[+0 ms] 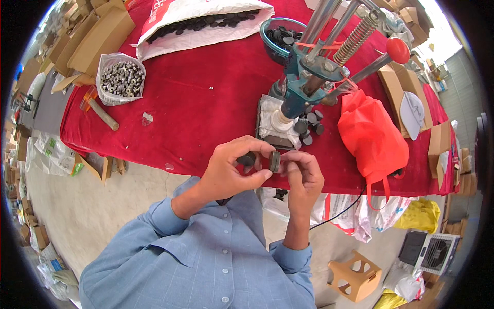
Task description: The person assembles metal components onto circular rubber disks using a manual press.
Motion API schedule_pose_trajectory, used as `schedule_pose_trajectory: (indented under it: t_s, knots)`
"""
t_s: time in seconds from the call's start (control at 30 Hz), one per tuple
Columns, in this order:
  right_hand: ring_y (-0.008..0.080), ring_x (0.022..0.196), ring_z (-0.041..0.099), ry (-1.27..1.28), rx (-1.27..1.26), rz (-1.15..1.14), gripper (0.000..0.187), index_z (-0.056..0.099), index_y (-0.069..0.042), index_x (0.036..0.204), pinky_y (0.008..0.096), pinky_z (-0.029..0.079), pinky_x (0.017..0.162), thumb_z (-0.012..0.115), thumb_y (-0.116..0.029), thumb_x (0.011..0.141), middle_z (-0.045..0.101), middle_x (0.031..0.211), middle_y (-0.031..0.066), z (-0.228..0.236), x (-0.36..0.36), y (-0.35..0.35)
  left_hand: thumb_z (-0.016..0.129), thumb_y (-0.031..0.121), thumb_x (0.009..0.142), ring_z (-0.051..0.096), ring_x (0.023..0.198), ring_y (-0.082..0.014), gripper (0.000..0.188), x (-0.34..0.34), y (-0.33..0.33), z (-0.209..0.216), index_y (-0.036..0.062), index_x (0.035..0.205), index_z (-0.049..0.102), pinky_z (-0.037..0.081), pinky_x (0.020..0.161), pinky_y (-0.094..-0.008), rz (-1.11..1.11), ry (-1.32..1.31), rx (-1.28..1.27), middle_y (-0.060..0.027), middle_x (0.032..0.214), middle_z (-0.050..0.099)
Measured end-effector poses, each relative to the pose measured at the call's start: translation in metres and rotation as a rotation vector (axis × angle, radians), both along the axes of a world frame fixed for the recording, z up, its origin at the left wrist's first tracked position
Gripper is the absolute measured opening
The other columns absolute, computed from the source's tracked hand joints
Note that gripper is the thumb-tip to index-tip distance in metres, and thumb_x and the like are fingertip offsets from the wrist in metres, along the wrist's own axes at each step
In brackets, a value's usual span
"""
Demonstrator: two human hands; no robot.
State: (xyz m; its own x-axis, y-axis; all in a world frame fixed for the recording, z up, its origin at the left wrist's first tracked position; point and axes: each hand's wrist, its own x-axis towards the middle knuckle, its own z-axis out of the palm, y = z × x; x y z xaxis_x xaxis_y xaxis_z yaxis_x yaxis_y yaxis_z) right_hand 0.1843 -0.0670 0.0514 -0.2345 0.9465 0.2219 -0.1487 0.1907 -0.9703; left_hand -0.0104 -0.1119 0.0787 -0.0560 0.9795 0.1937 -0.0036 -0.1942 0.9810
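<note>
Disc (275, 161): small, round, fairly thick. Colour dark, near black, with a dull olive-brown cast along the rim. Held on edge, so the rim and only a narrow view of the face show; a line runs round the rim, dividing it into bands. Finer detail too small to read.

Position: raised between the two hands, in front of the press (294, 95), near the close edge of the red-covered surface (206, 103).

Left hand (226, 166): fingers grasping the disc, thumb below and index above, at its left side. Second dark piece (247, 159) tucked within the same hand, rounded and blacker, partly covered by fingers.

Right hand (305, 176): fingers bent, tips together at the disc's right side, apparently touching it. Cannot tell whether they grip it or merely steady it.

Surroundings: loose discs (312, 122), round, black to grey, lie beside the press base. Blue-green basin (264, 35) behind the press and white sack (216, 40) at the far side both contain black pieces. Clear bag (101, 95) of small metal parts at left, hammer (104, 115) just below it. Red bag (371, 139) right of the press.
</note>
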Motion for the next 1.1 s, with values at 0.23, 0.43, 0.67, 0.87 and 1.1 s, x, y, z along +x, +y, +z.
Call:
schedule_pose_trajectory:
  t_s: [0.23, 0.43, 0.67, 0.87, 1.1]
  knots:
    - [0.0140, 0.094, 0.066, 0.253, -0.134, 0.281, 0.041, 0.059, 0.005, 0.134, 0.0273, 0.055, 0.084, 0.074, -0.005, 0.096, 0.070, 0.116, 0.0125, 0.017, -0.006, -0.007, 0.080, -0.007, 0.074, 0.068, 0.087, -0.0163, 0.048, 0.005, 0.006, -0.006, 0.0062, 0.119, 0.072, 0.057, 0.071, -0.0278, 0.143, 0.402, 0.499, -0.0118, 0.114, 0.066]
    - [0.0121, 0.095, 0.061, 0.194, 0.001, 0.251, 0.051, 0.060, 0.003, 0.134, 0.0267, 0.052, 0.085, 0.082, 0.000, 0.087, 0.067, 0.126, 0.0127, 0.010, -0.003, -0.005, 0.069, -0.014, 0.078, 0.065, 0.093, -0.0154, 0.052, 0.007, -0.001, -0.007, 0.0014, 0.127, 0.064, 0.053, 0.076, -0.0256, 0.053, 0.209, 0.384, -0.0123, 0.118, 0.062]
    - [0.0110, 0.097, 0.057, 0.170, 0.069, 0.217, 0.052, 0.062, 0.001, 0.131, 0.0274, 0.049, 0.087, 0.078, 0.007, 0.083, 0.064, 0.131, 0.0129, 0.015, -0.005, -0.005, 0.068, -0.004, 0.085, 0.063, 0.092, -0.0088, 0.049, -0.005, -0.003, -0.011, -0.0007, 0.133, 0.057, 0.053, 0.082, -0.0264, -0.127, -0.007, 0.162, -0.0088, 0.121, 0.060]
    - [0.0254, 0.101, 0.063, -0.472, 0.535, 0.003, 0.058, 0.063, -0.008, 0.135, 0.0331, 0.054, 0.088, 0.081, 0.000, 0.081, 0.063, 0.127, 0.0134, 0.006, -0.014, -0.003, 0.059, 0.009, 0.101, 0.059, 0.112, -0.0120, 0.040, 0.018, -0.002, -0.018, -0.0013, 0.139, 0.051, 0.050, 0.098, -0.0298, -0.072, -0.546, -0.312, -0.0079, 0.124, 0.060]
    - [0.0304, 0.096, 0.058, -0.955, 0.578, -0.069, 0.044, 0.067, -0.015, 0.128, 0.0420, 0.055, 0.076, 0.078, -0.023, 0.086, 0.062, 0.113, 0.0075, -0.034, -0.014, -0.016, 0.053, 0.018, 0.104, 0.062, 0.104, -0.0167, 0.027, 0.023, 0.005, -0.047, 0.0013, 0.124, 0.060, 0.053, 0.090, -0.0344, -0.227, -0.908, -0.633, -0.0064, 0.113, 0.063]
